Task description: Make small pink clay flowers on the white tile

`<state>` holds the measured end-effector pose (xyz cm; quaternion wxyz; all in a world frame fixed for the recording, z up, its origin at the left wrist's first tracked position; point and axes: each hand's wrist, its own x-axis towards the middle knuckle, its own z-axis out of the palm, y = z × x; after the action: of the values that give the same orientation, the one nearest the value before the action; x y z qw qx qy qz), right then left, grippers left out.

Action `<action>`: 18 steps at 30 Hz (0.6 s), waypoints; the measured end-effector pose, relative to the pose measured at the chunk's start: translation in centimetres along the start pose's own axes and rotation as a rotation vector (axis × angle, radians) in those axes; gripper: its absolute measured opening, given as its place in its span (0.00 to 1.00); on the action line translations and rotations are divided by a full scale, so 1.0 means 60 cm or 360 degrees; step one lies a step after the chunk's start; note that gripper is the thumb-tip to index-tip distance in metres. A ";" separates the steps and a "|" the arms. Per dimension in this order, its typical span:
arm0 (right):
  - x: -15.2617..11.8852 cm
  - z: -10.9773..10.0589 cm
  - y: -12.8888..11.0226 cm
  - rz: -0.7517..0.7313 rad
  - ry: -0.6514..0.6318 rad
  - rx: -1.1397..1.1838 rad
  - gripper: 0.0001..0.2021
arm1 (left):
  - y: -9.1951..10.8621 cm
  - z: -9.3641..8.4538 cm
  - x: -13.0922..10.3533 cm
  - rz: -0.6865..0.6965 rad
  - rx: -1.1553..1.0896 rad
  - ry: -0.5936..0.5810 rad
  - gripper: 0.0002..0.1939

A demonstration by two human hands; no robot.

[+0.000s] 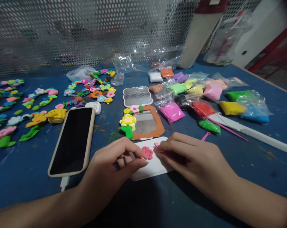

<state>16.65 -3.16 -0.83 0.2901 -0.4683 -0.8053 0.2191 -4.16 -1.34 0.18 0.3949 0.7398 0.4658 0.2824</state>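
A white board lies on the blue table with a pink-red clay flower on it. At the flower's left edge, my left hand is closed in a pinch; whatever is between its fingertips is too small to name. My right hand pinches at a small light pink clay piece by the board's upper right. Just behind the board is a mirror with a brown clay border, and yellow and pink flowers with green leaves on its left side.
Left of my hands lies a phone, with clay-decorated frames beyond it. Bagged clay, a white knife and a pink tool lie right. A small mirror and tall bottle stand farther back.
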 end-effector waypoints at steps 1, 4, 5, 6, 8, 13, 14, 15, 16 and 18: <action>0.001 0.002 0.000 -0.0017 0.0004 -0.0027 0.06 | -0.001 0.000 0.000 0.0004 0.0015 -0.0016 0.03; 0.005 0.006 0.001 -0.0037 0.0021 -0.0123 0.07 | -0.005 0.000 -0.001 0.0021 0.0023 -0.0065 0.04; 0.007 0.007 0.001 -0.0036 0.0027 -0.0148 0.07 | -0.006 -0.001 -0.001 0.0022 0.0008 -0.0084 0.05; 0.009 0.007 0.001 -0.0029 0.0025 -0.0168 0.08 | -0.006 -0.001 -0.001 0.0026 -0.0008 -0.0099 0.05; 0.012 0.008 0.000 -0.0009 0.0005 -0.0217 0.08 | -0.007 -0.001 -0.001 0.0028 -0.0020 -0.0110 0.05; 0.013 0.010 -0.004 0.0072 -0.0197 -0.0454 0.11 | -0.003 -0.001 -0.002 0.0008 0.0021 -0.0081 0.05; 0.012 0.010 -0.005 0.0066 -0.0208 -0.0488 0.11 | -0.002 -0.001 -0.002 0.0010 0.0020 -0.0074 0.05; 0.012 0.010 -0.005 0.0050 -0.0200 -0.0503 0.11 | 0.000 0.000 -0.001 0.0012 0.0015 -0.0064 0.05; 0.011 0.010 -0.005 0.0030 -0.0176 -0.0500 0.11 | 0.001 0.000 -0.001 0.0008 0.0006 -0.0055 0.05; 0.010 0.007 -0.006 -0.0012 -0.0094 -0.0442 0.10 | 0.003 -0.001 0.000 -0.0016 -0.0021 -0.0038 0.04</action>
<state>15.89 -2.87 -0.77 0.1996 -0.4942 -0.8378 0.1182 -4.11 -1.37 0.35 0.4069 0.7382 0.4628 0.2747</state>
